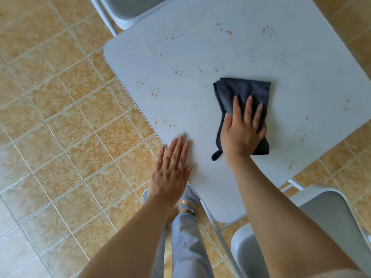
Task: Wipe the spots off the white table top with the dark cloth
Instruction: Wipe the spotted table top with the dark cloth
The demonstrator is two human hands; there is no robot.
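The white table top [301, 77] carries several groups of brownish spots, among them one near its left edge [154, 93], one at the near edge [166, 123] and one far up [227, 32]. A folded dark cloth [243, 91] lies flat in the middle of the table. My right hand [244, 131] presses flat on the cloth's near half, fingers spread and pointing away from me. My left hand [172, 167] rests flat on the table's near-left edge, fingers together, holding nothing.
A grey chair [329, 219] stands at the table's near right corner, and another grey chair [130, 11] at the far left. Tan floor tiles [60, 117] surround the table. My trouser legs and a shoe [188, 199] show below the table edge.
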